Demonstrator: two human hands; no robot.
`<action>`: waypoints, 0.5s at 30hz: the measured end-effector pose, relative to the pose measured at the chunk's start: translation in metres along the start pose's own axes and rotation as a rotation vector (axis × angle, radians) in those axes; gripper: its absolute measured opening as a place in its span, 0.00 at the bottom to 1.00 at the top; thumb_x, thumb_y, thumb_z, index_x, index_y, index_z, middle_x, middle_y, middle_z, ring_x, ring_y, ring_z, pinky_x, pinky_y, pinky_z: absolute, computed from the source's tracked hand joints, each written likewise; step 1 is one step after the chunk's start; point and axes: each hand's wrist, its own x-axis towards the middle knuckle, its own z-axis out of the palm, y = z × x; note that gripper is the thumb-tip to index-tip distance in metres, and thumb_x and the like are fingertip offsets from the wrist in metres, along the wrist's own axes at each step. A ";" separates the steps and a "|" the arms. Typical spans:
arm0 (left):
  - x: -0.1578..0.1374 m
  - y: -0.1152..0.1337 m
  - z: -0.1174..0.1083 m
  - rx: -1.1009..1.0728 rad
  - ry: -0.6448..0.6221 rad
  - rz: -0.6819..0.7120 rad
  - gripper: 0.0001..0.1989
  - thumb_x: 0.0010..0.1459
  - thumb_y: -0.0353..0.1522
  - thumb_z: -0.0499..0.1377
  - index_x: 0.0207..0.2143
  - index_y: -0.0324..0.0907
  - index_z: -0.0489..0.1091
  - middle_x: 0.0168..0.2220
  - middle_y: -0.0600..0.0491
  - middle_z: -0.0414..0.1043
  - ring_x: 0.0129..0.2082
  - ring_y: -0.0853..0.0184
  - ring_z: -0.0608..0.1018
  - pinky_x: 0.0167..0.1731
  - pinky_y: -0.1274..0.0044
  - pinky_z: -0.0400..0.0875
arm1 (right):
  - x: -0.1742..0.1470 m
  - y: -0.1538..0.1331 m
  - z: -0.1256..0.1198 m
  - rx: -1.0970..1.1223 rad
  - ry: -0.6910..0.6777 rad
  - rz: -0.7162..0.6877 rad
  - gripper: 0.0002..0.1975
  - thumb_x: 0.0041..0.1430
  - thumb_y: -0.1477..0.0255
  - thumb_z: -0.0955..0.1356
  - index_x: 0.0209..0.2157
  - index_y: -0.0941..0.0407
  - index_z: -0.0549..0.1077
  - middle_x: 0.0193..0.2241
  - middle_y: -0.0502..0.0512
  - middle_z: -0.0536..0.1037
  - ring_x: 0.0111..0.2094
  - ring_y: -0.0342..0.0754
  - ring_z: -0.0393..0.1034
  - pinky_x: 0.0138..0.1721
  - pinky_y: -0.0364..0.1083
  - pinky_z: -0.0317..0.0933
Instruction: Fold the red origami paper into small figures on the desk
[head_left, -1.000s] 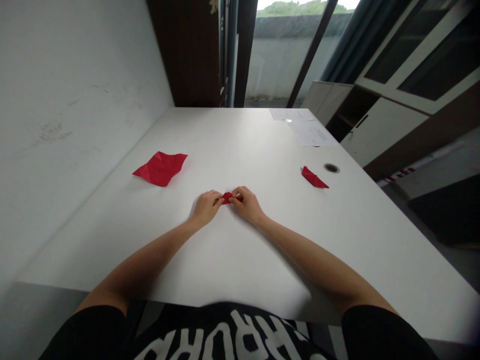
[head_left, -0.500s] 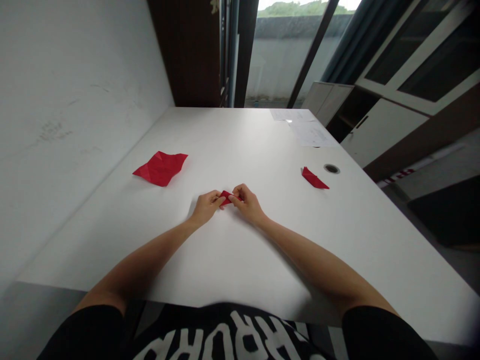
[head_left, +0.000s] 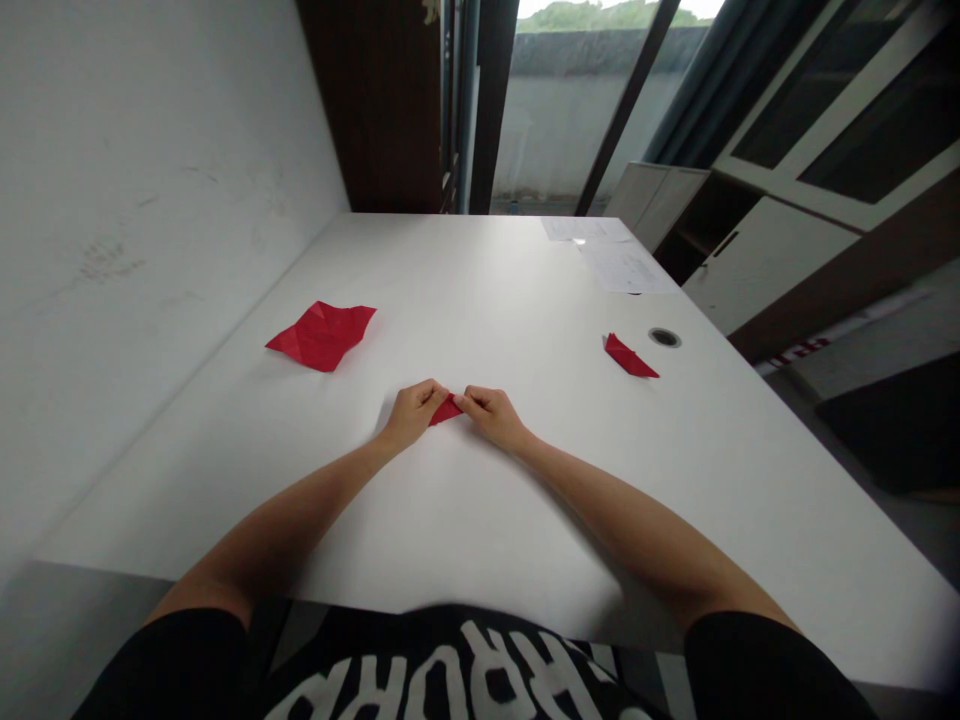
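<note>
Between my hands is a small piece of folded red paper (head_left: pixel 447 410), low over the white table (head_left: pixel 480 520). My left hand (head_left: pixel 413 411) is closed on its left side, thumb on top. On the right side, my right hand (head_left: pixel 491 412) grips it with the thumb pressed near the upper edge and the fingers curled. Much of the paper is covered by the fingers. Farther left lies a creased, opened-out sheet of red paper (head_left: pixel 322 336). To the right rests another folded red paper piece (head_left: pixel 630 357), long and narrow with pointed ends.
White printed sheets (head_left: pixel 622 266) lie at the table's far right corner. A round cable hole (head_left: pixel 664 338) is set near the right edge. A white wall (head_left: pixel 150 250) borders the table on the left, and white cabinets (head_left: pixel 772 260) stand beyond its right side.
The paper between my hands has tilted and shifted slightly down, now showing a flat slanted face. My right fingers have curled in lower. The other red papers have not moved.
</note>
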 end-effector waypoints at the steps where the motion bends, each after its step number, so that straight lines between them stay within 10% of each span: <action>1: 0.000 0.001 0.000 0.001 0.004 -0.005 0.21 0.64 0.49 0.56 0.30 0.41 0.71 0.22 0.57 0.68 0.21 0.72 0.69 0.22 0.80 0.60 | 0.000 0.000 0.000 0.007 0.013 0.010 0.25 0.66 0.54 0.63 0.21 0.54 0.56 0.19 0.44 0.54 0.23 0.40 0.48 0.26 0.44 0.43; 15: 0.000 0.007 0.000 -0.030 0.081 -0.018 0.24 0.66 0.50 0.52 0.25 0.42 0.62 0.22 0.58 0.60 0.22 0.72 0.62 0.23 0.78 0.55 | -0.001 -0.004 -0.001 0.309 -0.084 0.013 0.26 0.67 0.48 0.61 0.25 0.55 0.65 0.22 0.47 0.66 0.25 0.43 0.58 0.29 0.44 0.53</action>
